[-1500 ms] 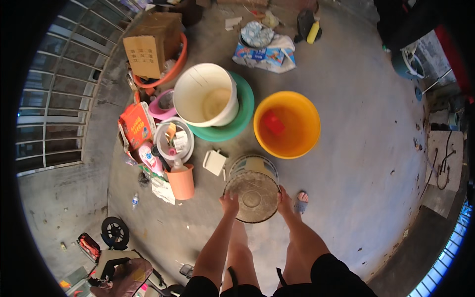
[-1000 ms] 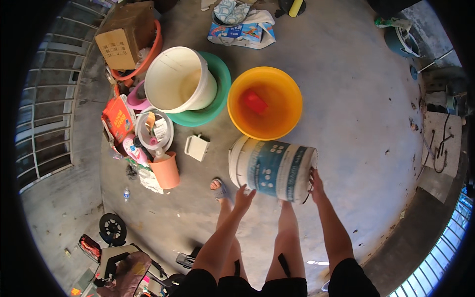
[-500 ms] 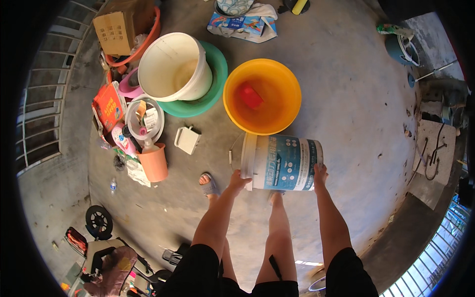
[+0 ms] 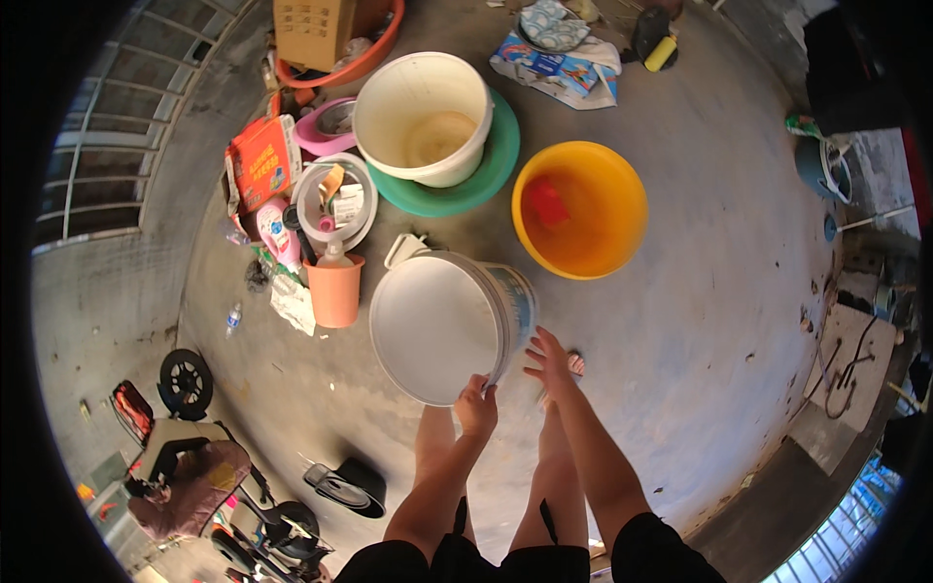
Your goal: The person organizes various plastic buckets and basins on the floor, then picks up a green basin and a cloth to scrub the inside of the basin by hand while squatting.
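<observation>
A white lidded bucket with a blue printed label on its side stands or leans just in front of me, its round pale top facing up toward me. My left hand is closed on the rim at its near right edge. Beside the labelled wall, my right hand hangs apart from the bucket with its fingers spread and nothing in it. Beyond, to the right, is a yellow tub with a red object inside, its kind unclear. The bucket's base is hidden.
A large cream bucket sits in a green basin at the far left. Near it are a pink-orange pail, a white basin and a red box. A black container lies near my left leg.
The white bucket has swung left, away from the yellow tub, and its top has turned up toward me. My right hand has let go of it. The view has shifted.
</observation>
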### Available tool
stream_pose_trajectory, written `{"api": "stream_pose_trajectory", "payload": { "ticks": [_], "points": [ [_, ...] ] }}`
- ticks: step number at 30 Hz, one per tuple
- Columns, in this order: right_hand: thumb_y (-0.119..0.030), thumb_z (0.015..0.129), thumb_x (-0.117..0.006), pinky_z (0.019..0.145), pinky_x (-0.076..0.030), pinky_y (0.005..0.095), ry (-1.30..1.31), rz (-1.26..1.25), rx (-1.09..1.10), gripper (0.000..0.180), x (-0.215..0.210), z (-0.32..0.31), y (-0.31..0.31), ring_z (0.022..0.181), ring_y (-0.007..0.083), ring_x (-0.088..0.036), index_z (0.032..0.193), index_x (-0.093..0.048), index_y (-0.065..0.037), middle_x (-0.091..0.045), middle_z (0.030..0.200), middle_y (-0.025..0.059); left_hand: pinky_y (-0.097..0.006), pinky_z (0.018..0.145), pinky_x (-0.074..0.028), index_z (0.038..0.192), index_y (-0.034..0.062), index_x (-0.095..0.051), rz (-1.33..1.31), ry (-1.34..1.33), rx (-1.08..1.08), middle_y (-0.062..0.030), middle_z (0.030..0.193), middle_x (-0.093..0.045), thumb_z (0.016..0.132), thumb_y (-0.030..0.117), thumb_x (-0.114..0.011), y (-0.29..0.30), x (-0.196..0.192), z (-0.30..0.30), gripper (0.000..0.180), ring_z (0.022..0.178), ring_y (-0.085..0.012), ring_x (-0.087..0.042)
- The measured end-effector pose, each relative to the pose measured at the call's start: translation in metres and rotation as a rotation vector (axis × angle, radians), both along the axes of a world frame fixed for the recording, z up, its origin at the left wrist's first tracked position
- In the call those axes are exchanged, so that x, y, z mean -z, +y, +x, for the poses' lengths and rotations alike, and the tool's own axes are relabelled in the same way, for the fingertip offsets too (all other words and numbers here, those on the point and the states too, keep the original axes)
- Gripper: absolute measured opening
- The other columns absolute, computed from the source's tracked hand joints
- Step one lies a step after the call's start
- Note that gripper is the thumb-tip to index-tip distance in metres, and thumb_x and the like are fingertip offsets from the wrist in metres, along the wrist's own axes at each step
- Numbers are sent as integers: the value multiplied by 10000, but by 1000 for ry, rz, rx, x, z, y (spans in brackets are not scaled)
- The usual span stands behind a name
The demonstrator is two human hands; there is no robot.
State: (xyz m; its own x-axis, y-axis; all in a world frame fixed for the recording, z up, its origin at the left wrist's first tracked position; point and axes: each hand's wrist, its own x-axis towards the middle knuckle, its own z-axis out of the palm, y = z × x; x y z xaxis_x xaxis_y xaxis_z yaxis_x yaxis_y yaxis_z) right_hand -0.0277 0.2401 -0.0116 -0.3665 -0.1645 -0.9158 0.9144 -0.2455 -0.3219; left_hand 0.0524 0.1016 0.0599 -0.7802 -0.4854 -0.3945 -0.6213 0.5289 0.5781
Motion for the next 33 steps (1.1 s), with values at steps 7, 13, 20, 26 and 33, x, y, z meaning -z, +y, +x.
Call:
{"api": "stream_pose_trajectory", "payload": {
  "ticks": [7,13,20,26,33],
  "points": [
    [-367,760,-635,738,-451,435,159,146,-469,776,-33,-24,-116,976,223,-508,1363,-185,-175,-512,1110,108,-446,597,-443,798,117,-565,-152,-52,93,-120,688,-592,750,82,-528,-79,55,10,70,683,-337,-570],
    [-158,695,-637,493,-479,325,370,494,-698,678,96,-6,-95,611,184,-569,1284,-302,-129,-586,871,98,-420,707,-440,818,97,-586,-62,-219,269,-125,764,-599,732,116,-570,-97,58,11,89,793,-313,-566],
    [-89,697,-542,593,-472,336,150,452,-725,452,49,15,-137,706,222,-575,1137,-440,-51,-581,840,118,-396,937,-350,1076,57,-542,-10,-67,-21,-150,1109,-540,730,107,-596,-150,20,88,354,1086,-299,-463],
    [-138,748,-549,594,-449,284,105,626,-520,298,-29,-19,-143,685,141,-531,1039,-513,-83,-559,828,42,-395,866,-404,1073,50,-532,108,33,-289,-152,1059,-560,735,76,-568,-198,-42,77,341,1022,-333,-495],
    [-172,796,-564,693,-496,340,33,326,-182,273,-69,-82,-182,777,210,-581,1035,-510,-54,-571,882,82,-371,754,-465,1101,58,-517,157,23,-428,-135,1026,-571,742,95,-574,-248,-48,88,365,900,-284,-573]
  ]
}}
